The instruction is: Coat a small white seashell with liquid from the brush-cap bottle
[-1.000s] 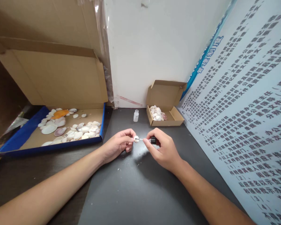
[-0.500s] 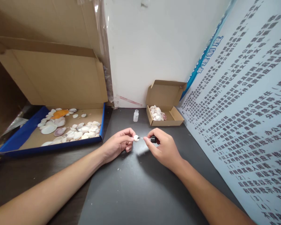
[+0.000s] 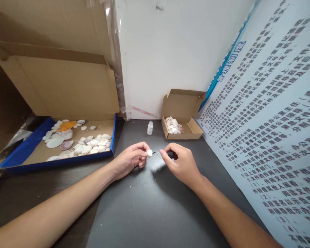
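Note:
Between the thumb and fingers of my left hand [image 3: 133, 156] is a small white seashell [image 3: 150, 153]. My right hand [image 3: 179, 160] is closed around the black cap of a small brush [image 3: 171, 154]. The brush's thin stem points left, its dark tip [image 3: 154, 152] at the shell's right edge; whether it touches I cannot tell. Behind both hands a small uncapped glass bottle [image 3: 150, 128] stands upright on the dark mat [image 3: 134, 213].
A blue-edged cardboard box [image 3: 114, 136] on the left holds many white shells and an orange shell [image 3: 66, 126]. A smaller open box [image 3: 193, 130] with white shells stands at the back right. A white wall [image 3: 144, 62] rises behind, and a printed sheet [image 3: 274, 120] borders the right.
My right hand has tilted slightly, so the brush cap shows less between the fingers. The shell has turned a little in my left fingertips and looks rounder. The bottle and boxes stay put.

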`<state>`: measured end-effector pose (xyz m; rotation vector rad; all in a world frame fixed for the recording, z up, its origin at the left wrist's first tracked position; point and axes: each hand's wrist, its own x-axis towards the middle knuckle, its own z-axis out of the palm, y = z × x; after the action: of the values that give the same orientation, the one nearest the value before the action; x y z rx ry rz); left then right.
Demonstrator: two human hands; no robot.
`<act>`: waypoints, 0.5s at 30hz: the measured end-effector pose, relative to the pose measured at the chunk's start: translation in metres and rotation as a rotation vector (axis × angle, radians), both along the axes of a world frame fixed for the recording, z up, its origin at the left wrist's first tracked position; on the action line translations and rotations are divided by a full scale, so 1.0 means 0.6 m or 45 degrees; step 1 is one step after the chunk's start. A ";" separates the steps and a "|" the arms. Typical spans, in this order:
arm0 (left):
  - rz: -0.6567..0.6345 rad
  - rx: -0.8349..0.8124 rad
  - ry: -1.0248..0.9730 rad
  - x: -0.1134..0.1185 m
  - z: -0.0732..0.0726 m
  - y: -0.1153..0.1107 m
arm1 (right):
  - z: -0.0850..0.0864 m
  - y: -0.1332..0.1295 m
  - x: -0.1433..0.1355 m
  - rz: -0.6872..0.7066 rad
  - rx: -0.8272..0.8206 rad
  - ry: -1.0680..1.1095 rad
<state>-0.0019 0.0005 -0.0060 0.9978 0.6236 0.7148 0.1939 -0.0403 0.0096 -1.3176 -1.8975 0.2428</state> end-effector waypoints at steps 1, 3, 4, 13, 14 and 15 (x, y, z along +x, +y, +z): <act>-0.002 -0.004 -0.004 0.000 0.000 0.000 | 0.001 0.001 0.001 -0.004 0.000 0.016; -0.010 -0.010 -0.016 -0.001 -0.002 0.002 | 0.004 0.000 0.002 0.018 0.001 0.058; -0.016 -0.012 -0.022 -0.001 -0.003 0.003 | 0.005 -0.002 0.001 0.041 -0.001 0.077; -0.038 -0.018 -0.031 -0.003 -0.008 0.005 | -0.002 -0.001 0.002 0.089 -0.086 0.015; -0.035 -0.020 -0.035 -0.002 -0.007 0.005 | -0.002 0.000 0.003 0.076 -0.087 0.012; -0.033 -0.023 -0.037 -0.002 -0.007 0.005 | -0.002 0.002 0.005 0.070 -0.088 0.015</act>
<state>-0.0033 0.0033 -0.0102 0.9759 0.5894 0.6987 0.1967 -0.0394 0.0086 -1.3075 -1.9329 0.3461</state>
